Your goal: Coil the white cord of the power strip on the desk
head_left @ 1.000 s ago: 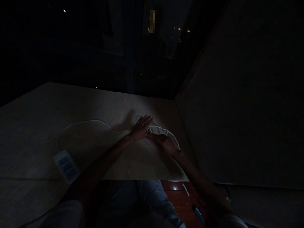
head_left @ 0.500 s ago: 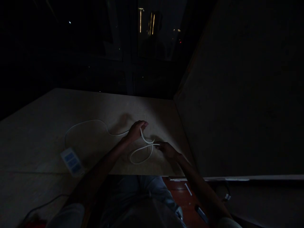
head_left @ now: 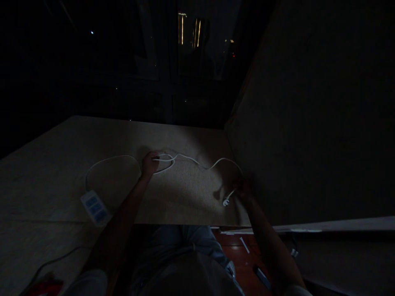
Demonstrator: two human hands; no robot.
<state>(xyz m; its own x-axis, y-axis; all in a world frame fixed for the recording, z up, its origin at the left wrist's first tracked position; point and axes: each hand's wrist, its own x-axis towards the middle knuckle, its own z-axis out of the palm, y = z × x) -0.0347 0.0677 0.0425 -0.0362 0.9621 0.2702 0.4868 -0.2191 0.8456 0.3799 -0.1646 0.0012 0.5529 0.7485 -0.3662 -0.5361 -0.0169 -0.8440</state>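
A white power strip [head_left: 95, 209] with blue socket panels lies on the left of the table. Its white cord [head_left: 197, 161] curves up and across to both hands. My left hand [head_left: 149, 164] is closed on the cord, with a loop of it sticking out to the right of the fingers. Over at the table's right side, my right hand [head_left: 243, 188] grips the cord close to its end; the fingers are dark and partly hidden. From that hand the plug [head_left: 226, 202] hangs down to the left, above its shadow on the table.
The pale table [head_left: 185, 201] meets a dark upright panel [head_left: 308, 144] on the right. Dark windows [head_left: 206, 49] stand behind it. A dark cable [head_left: 58, 260] and a red object [head_left: 45, 287] are at lower left. Small items lie on the reddish floor [head_left: 236, 250].
My hands have moved apart, left hand to the left and right hand to the right. The cord is now stretched out between them, and the plug has come into view below my right hand.
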